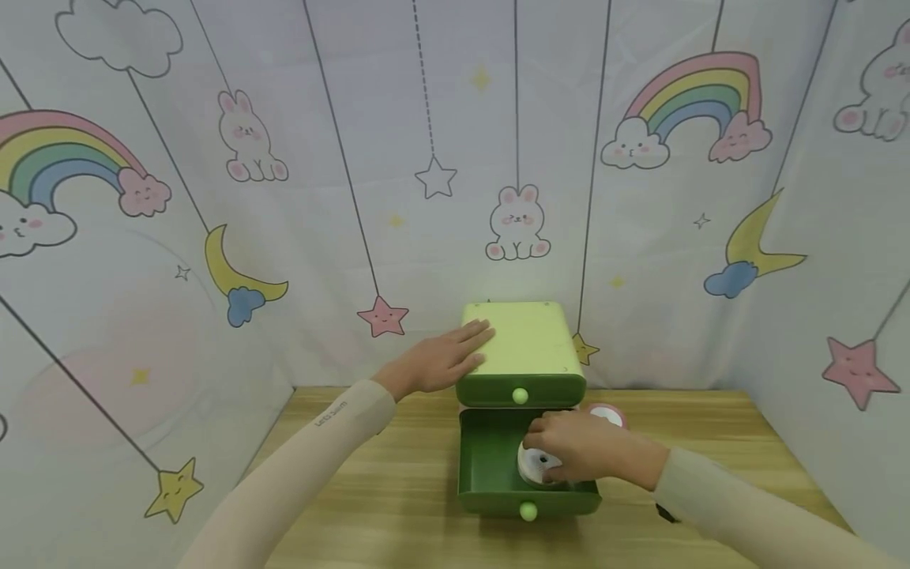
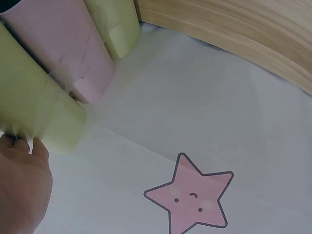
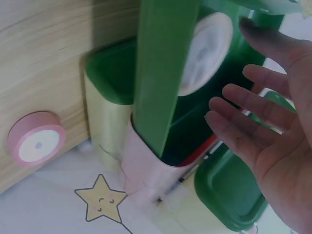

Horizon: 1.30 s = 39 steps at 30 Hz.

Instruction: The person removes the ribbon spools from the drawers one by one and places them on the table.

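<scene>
A small drawer cabinet with a pale yellow-green top stands against the back wall. My left hand rests on the left part of its top, fingers straight; the left wrist view catches those fingertips at the cabinet's edge. Below, a green drawer is pulled out, with a light green knob on its front. Inside it, toward the right, lies a round white-faced thing with a cream rim. Over it is my right hand, its fingers spread and loosely bent, the thumb near the rim in the right wrist view.
A similar round thing with a pink rim sits on the wooden table, just right of the cabinet. The upper drawer is closed. Printed cloth walls enclose the table at the back and both sides.
</scene>
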{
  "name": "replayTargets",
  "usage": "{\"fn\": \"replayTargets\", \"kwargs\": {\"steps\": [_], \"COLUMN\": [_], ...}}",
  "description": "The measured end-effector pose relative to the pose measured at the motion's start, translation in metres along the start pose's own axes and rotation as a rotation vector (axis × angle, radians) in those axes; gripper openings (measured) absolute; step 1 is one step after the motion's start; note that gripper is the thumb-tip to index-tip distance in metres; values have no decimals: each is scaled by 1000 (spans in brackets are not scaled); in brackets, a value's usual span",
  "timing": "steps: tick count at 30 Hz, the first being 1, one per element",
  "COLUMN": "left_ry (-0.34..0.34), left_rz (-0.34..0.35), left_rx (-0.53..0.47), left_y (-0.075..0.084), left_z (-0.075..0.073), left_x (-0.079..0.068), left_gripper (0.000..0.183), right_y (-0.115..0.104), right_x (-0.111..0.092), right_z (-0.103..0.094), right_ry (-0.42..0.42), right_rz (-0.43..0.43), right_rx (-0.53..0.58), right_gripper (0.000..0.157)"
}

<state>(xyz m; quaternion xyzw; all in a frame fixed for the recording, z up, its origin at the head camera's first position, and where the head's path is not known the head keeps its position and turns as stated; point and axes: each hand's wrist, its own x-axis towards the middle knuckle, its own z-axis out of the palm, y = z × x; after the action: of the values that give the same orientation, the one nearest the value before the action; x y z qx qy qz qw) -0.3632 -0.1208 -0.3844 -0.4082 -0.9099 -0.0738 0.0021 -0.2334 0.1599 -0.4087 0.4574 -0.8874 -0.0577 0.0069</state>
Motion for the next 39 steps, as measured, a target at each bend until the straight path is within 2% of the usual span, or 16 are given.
{"fn": "replayTargets", "kwargs": {"steps": [6, 12, 20, 27, 39], "left_ry": [3, 10, 9, 3, -5], "left_rz": [0, 8, 10, 7, 0], "left_rx": [-3, 2, 8, 13, 14], "left_y": [0, -1, 0, 0, 0], "left_z": [0, 1, 0, -1, -1], "left_x": [0, 0, 0, 0, 0], "left_gripper": [65, 66, 66, 66, 66], "right_y": [2, 6, 0, 1, 6], "right_x": [7, 12, 18, 20, 20], "right_z": [5, 15, 18, 15, 13], "right_ry": [-64, -108, -162, -210, -195], "right_rz": [-13, -19, -42, -15, -54], "right_rx": [-56, -50, -126, -90, -3], "right_gripper": [55, 56, 59, 60, 53]}}
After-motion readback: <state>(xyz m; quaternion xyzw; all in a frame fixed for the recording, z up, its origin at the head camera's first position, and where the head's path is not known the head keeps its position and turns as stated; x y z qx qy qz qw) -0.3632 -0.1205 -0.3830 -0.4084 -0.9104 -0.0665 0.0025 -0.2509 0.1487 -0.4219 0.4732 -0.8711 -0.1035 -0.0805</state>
